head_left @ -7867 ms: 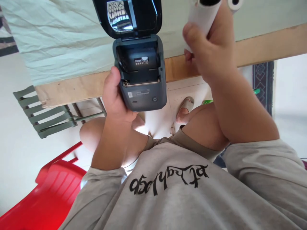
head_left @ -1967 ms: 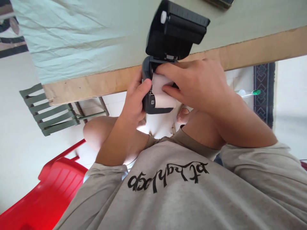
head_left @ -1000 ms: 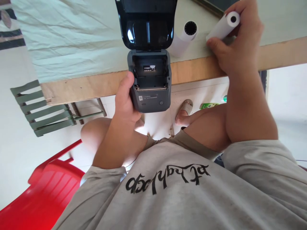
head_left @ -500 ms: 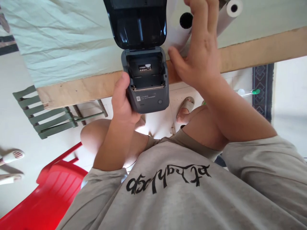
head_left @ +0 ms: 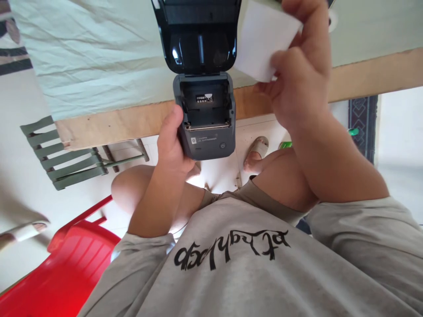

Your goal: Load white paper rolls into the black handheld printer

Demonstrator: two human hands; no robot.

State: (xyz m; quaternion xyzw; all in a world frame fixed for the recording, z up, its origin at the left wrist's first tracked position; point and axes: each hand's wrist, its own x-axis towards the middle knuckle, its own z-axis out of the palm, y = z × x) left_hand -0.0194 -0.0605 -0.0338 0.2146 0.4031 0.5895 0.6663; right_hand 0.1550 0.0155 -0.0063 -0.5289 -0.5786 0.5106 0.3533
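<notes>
My left hand (head_left: 173,141) is closed round the left side of a dark grey portable label printer (head_left: 211,147), its thumb on the edge. The printer's glossy black lid (head_left: 200,46) stands open toward the table, and the paper bay inside shows only a small printed sticker (head_left: 205,98). To the right of the lid, my right hand (head_left: 300,75) grips a white paper roll (head_left: 267,39) with thumb and fingers. The roll's side faces me, and its core is out of sight. Part of a second white roll (head_left: 333,21) shows behind my right hand.
A pale green cloth (head_left: 99,53) covers the table, whose bare wooden edge (head_left: 115,119) runs below it. A green slatted folding stool (head_left: 69,158) and a red plastic chair (head_left: 82,251) stand at the left. Another person's sandalled foot (head_left: 33,231) is at far left.
My right hand has closed on the paper roll, lifted it and turned it, moving to the right. The printer has shifted slightly right in my left hand. The other person's foot has moved.
</notes>
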